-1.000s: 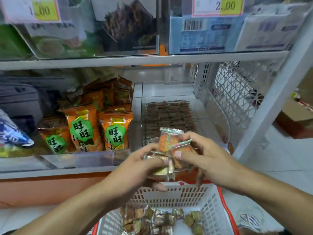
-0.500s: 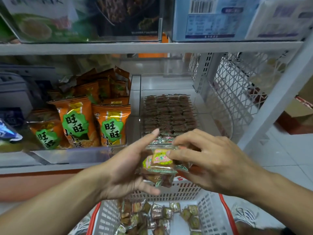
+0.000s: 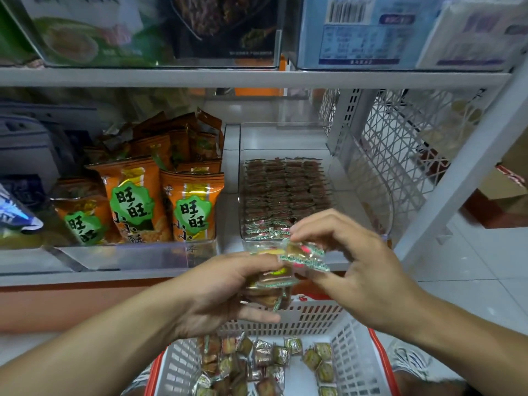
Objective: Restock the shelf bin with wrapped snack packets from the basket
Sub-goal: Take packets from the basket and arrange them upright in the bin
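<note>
While the left hand [image 3: 225,292] grips a small stack of wrapped snack packets [image 3: 268,284] from the left, the right hand [image 3: 351,270] pinches the top packet [image 3: 303,257] at its far edge. That packet lies flat, long axis left to right, protruding left of the right grip. Both are held above the basket [image 3: 311,318], just near of the clear shelf bin [image 3: 285,195].

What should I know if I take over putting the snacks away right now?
Left hand: grips a small stack of packets.
Right hand: pinches the top packet off that stack.
Shelf bin: rows of packets fill the middle and front; the back is bare.
Basket: many packets left inside.
Next: probably place the held ones in the bin, then grab more.
</note>
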A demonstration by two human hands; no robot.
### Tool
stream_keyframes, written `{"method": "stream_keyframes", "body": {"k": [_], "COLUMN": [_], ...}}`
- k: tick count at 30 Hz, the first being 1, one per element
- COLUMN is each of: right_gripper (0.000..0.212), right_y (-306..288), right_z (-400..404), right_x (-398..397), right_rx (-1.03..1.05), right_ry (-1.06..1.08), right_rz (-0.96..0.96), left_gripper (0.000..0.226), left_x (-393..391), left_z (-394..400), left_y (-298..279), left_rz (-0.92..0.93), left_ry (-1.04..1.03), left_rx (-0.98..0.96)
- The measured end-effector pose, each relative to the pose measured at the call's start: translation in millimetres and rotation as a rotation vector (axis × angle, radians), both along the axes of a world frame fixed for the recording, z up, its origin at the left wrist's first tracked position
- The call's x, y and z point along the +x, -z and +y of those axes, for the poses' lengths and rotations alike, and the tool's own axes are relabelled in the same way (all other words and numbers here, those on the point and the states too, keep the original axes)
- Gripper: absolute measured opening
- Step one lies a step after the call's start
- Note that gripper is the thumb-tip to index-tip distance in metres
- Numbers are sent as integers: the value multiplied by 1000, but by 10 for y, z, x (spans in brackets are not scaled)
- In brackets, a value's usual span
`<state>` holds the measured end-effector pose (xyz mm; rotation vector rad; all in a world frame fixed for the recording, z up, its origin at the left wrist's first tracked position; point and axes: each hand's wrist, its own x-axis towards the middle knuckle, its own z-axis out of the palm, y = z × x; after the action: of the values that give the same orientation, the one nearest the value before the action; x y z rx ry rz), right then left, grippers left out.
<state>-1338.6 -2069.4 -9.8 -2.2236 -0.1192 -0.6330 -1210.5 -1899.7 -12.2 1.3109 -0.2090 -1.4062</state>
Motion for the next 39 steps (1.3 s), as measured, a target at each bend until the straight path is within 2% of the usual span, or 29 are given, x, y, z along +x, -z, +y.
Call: {"method": "stream_keyframes", "body": {"k": [2, 4, 6, 9, 11, 15, 19, 22, 25, 27, 30, 32, 36, 39], "right_gripper": [36, 37, 37, 35, 32, 35, 39, 43, 34, 29, 27, 27, 31, 27], "right_y": [50, 66, 62, 53, 30, -47, -88, -139, -171, -186, -230, -238, -212, -191], "right_z": [50, 58, 46, 27, 25, 25, -29, -124, -236, -284, -286, -273, -230, -210], "right_x": [-5, 0, 15, 31, 29, 11, -27, -56, -74, -83, -82, -85, -86, -82], "right_rx": [134, 219, 260, 274, 261, 345, 424, 367, 255, 341, 688, 846, 913, 957], "right_ry": [-3, 4, -13, -28, -21, -46, -94, -141, -6, 84, 123, 96, 76, 101], "right_rz": [87, 124, 119, 112, 98, 82, 181, 246, 188, 171, 191, 269, 352, 352], "left_gripper": [23, 29, 34, 55, 62, 65, 60, 53, 59, 62, 68, 64, 62, 76], "left_x": [-39, -73, -100, -81, -66, -61, -43, -23, 5, 10, 23, 25, 4, -18], "left_z": [-19, -32, -47, -50, -42, -33, -32, -43, -58, -66, -88, -105, -125, -132], "left_y": [32, 58, 54, 44, 21, -17, 4, 23, 17, 31, 87, 114, 132, 130], "left_rz": [22, 55, 73, 92, 35, -10, 0, -25, -1, 7, -8, -33, -82, -123], "left_ry": [7, -1, -17, -50, 3, 114, 147, 103, 84, 57, -14, -44, -99, -135], "left_rx": [11, 21, 8, -57, -99, -151, -167, -149, -150, -138, -94, -76, -76, -77]}}
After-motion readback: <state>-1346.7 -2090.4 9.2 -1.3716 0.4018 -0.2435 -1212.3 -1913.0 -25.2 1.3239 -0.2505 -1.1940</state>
